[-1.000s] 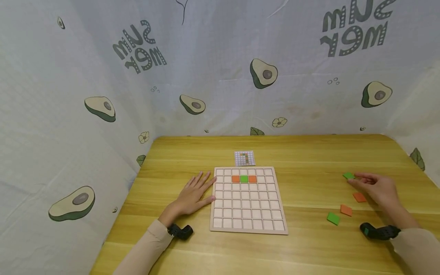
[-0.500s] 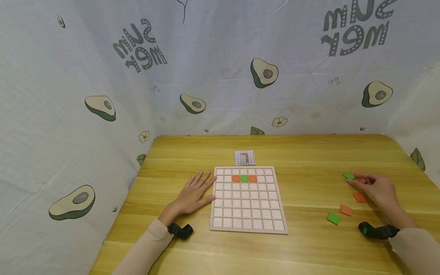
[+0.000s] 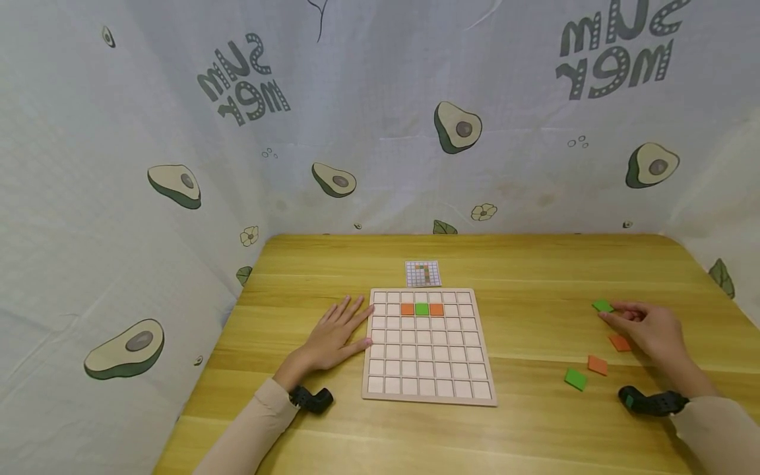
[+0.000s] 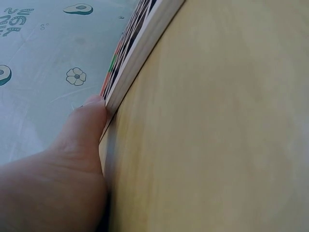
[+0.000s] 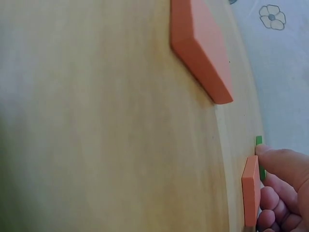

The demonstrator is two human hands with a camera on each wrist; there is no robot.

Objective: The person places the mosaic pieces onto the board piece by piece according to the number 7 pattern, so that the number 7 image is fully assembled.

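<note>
My left hand lies spread on the table, its index fingertip and thumb touching the left edge of a pale wooden grid board. The left wrist view shows the thumb right at the board's side. One row of the board holds an orange tile, a green tile and another orange tile. Far to the right, my right hand pinches a green square tile between thumb and index finger, low at the tabletop. The right wrist view shows that green tile partly hidden by the thumb.
Near the right hand lie an orange tile, a second orange tile and a green tile. A small card printed with a coloured grid pattern sits behind the board. A printed cloth hangs along the table's back and sides.
</note>
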